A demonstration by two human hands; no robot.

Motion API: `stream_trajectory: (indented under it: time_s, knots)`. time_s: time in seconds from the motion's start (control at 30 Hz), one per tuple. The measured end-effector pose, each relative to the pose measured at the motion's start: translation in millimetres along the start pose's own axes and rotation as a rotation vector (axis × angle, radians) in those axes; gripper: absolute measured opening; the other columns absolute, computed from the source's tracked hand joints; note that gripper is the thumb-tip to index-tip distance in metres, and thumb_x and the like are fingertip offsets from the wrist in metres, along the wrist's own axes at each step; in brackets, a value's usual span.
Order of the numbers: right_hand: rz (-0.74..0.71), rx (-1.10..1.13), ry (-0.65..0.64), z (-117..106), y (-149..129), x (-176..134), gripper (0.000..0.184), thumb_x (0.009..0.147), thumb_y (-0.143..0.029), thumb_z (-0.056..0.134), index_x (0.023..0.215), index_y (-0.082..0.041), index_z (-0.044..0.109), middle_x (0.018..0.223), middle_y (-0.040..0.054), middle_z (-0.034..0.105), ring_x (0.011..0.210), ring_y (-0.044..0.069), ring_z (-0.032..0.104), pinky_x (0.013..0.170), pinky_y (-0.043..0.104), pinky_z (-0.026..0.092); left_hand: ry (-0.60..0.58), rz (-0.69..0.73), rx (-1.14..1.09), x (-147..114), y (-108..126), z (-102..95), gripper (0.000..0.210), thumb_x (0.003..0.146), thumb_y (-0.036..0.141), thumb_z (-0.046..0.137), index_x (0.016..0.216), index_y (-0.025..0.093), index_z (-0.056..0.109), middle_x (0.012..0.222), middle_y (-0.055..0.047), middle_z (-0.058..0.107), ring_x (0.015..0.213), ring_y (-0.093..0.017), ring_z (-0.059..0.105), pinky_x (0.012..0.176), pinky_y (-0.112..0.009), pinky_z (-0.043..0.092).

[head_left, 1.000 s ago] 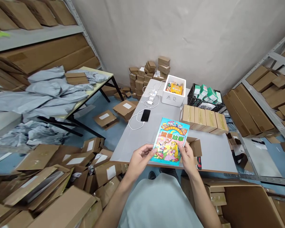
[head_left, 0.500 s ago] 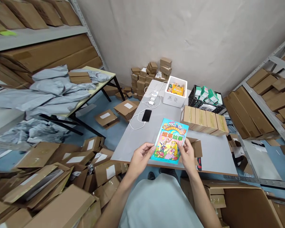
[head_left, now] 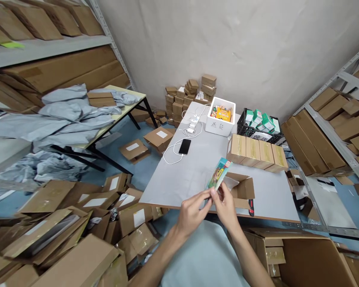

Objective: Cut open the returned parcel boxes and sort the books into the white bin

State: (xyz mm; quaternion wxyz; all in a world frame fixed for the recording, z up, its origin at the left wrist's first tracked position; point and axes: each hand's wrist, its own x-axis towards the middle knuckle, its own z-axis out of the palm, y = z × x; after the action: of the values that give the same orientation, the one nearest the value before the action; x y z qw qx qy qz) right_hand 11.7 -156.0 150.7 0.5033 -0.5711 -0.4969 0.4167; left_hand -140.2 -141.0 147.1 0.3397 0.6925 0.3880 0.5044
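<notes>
A thin, colourful picture book [head_left: 218,175] is held up over the table's near edge, turned so that its cover shows narrow and slanted. My left hand [head_left: 194,209] grips its lower end from the left, fingers closed. On the right, my right hand [head_left: 225,203] pinches the same lower corner, thumb and fingers close to the left hand's fingertips. Just behind the right hand stands an open cardboard box [head_left: 244,190] with whitish paper or plastic inside. A red and black tool [head_left: 251,207], perhaps a cutter, lies beside that box.
On the grey table [head_left: 170,187] lie a phone [head_left: 184,146] with a white cable, a white foam box [head_left: 219,126], a row of taped cartons [head_left: 253,151] and a black crate [head_left: 242,125] of green-white boxes. Cardboard boxes [head_left: 77,195] crowd the floor left; a large open carton [head_left: 311,255] stands right.
The book has turned from facing me flat to a steep, narrow angle. Both hands have come together at its lower end; the left moved right, the right moved left and slightly down.
</notes>
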Motion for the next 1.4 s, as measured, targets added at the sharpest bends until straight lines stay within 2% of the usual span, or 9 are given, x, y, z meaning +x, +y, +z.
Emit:
stream_trajectory:
  time_s: [0.13, 0.27, 0.37, 0.5, 0.67, 0.8, 0.93, 1.1, 1.4]
  knots:
    - [0.031, 0.093, 0.064, 2, -4, 0, 0.050, 0.102, -0.068, 0.066, 0.108, -0.021, 0.080, 0.101, 0.0081, 0.083, 0.095, 0.028, 0.077, 0.090, 0.040, 0.065, -0.006, 0.334, 0.242, -4, -1, 6.2, 0.027, 0.107, 0.015, 0.065, 0.125, 0.023, 0.084, 0.123, -0.008, 0.087, 0.108, -0.024, 0.087, 0.105, -0.033, 0.070]
    - [0.030, 0.159, 0.122, -3, -6, 3, 0.049, 0.100, -0.068, 0.067, 0.110, -0.022, 0.081, 0.103, 0.0078, 0.084, 0.099, 0.029, 0.077, 0.093, 0.040, 0.064, 0.010, 0.361, 0.323, -8, 0, 9.9, 0.021, 0.106, 0.020, 0.071, 0.118, 0.026, 0.087, 0.124, -0.006, 0.087, 0.110, -0.025, 0.086, 0.102, -0.036, 0.072]
    - [0.049, 0.192, 0.098, -14, -12, 7, 0.050, 0.100, -0.067, 0.067, 0.117, -0.022, 0.081, 0.112, 0.0090, 0.084, 0.102, 0.030, 0.078, 0.095, 0.041, 0.064, 0.059, 0.232, 0.225, -5, -2, 5.7, 0.019, 0.105, 0.025, 0.073, 0.116, 0.030, 0.087, 0.128, -0.005, 0.086, 0.120, -0.027, 0.083, 0.110, -0.042, 0.068]
    - [0.144, 0.322, -0.003, -26, -20, 9, 0.059, 0.096, -0.070, 0.073, 0.128, -0.022, 0.080, 0.116, 0.0098, 0.085, 0.101, 0.032, 0.080, 0.088, 0.043, 0.067, 0.191, -0.264, -0.058, 12, -6, -12.1, 0.049, 0.098, 0.048, 0.081, 0.140, 0.024, 0.078, 0.155, -0.013, 0.072, 0.146, -0.035, 0.068, 0.124, -0.052, 0.057]
    - [0.186, 0.445, -0.067, -28, -25, 4, 0.056, 0.093, -0.066, 0.083, 0.130, -0.024, 0.081, 0.115, 0.0085, 0.086, 0.102, 0.031, 0.080, 0.083, 0.039, 0.067, -0.098, -0.765, -0.709, 28, 0, -29.5, 0.072, 0.081, 0.069, 0.092, 0.125, 0.014, 0.081, 0.121, -0.019, 0.085, 0.116, -0.041, 0.082, 0.092, -0.046, 0.070]
    - [0.173, 0.433, -0.077, -30, -26, 1, 0.053, 0.097, -0.064, 0.081, 0.133, -0.026, 0.081, 0.119, 0.0079, 0.085, 0.096, 0.027, 0.081, 0.074, 0.034, 0.066, 0.026, -0.776, -0.792, 29, 5, -32.8, 0.066, 0.070, 0.062, 0.102, 0.110, 0.013, 0.082, 0.097, -0.013, 0.087, 0.089, -0.033, 0.085, 0.075, -0.036, 0.069]
    - [0.125, 0.376, -0.092, -36, -34, -5, 0.054, 0.096, -0.058, 0.083, 0.141, -0.028, 0.077, 0.124, 0.0094, 0.085, 0.098, 0.026, 0.081, 0.073, 0.034, 0.067, 0.145, -0.752, -0.790, 29, 6, -38.6, 0.064, 0.066, 0.062, 0.105, 0.102, 0.014, 0.081, 0.096, -0.012, 0.087, 0.084, -0.030, 0.085, 0.072, -0.033, 0.068]
    - [0.047, 0.342, -0.123, -36, -43, -12, 0.053, 0.095, -0.048, 0.087, 0.143, -0.029, 0.075, 0.128, 0.0102, 0.083, 0.095, 0.020, 0.079, 0.081, 0.033, 0.066, 0.143, -0.752, -0.779, 30, 9, -45.8, 0.068, 0.065, 0.061, 0.106, 0.109, 0.015, 0.081, 0.092, -0.011, 0.087, 0.086, -0.032, 0.086, 0.074, -0.036, 0.071]
    - [0.065, 0.324, -0.065, -31, -42, -9, 0.044, 0.092, -0.047, 0.086, 0.128, -0.025, 0.075, 0.121, 0.0084, 0.079, 0.085, 0.016, 0.070, 0.068, 0.028, 0.058, 0.169, -0.755, -0.756, 29, 11, -41.8, 0.068, 0.066, 0.062, 0.105, 0.109, 0.015, 0.080, 0.094, -0.011, 0.087, 0.088, -0.032, 0.086, 0.076, -0.037, 0.072]
